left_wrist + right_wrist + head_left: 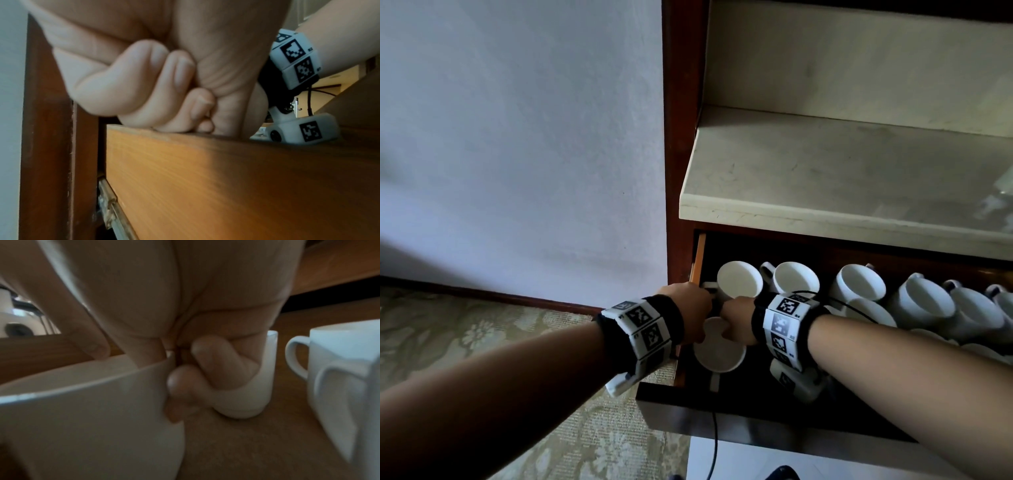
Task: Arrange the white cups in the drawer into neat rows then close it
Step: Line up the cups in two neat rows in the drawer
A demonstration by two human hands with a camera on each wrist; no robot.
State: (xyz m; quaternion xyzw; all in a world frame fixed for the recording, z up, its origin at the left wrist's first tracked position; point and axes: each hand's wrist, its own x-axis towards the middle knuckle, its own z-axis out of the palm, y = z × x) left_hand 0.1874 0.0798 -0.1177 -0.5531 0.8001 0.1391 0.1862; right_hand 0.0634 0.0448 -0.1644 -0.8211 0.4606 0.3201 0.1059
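Several white cups (798, 279) sit in the open drawer (722, 407), mouths up, and honestly the back row looks pretty tidy already, running from the far left corner off toward the right edge. A second lot crowds in front of them on the right side, partly hidden behind the person's forearm, so I can't count those properly. Both hands are down at the left end of the drawer, close together over one cup (719, 356) near the front left corner. The right hand (736, 322) is pinching that cup's rim, one finger dipped inside and the others curled against the outer wall, which the right wrist view shows clearly. The left hand (688, 315) is right beside it at the drawer's left side wall (205, 178), fingers curled up tight; the left wrist view shows them folded into the palm just above the wall's top edge, and I can't tell if they've got hold of anything. Another cup (739, 279) stands just behind the hands in the far left corner. Above the drawer there's a pale counter (825, 178), and a patterned carpet (482, 342) off to the left.
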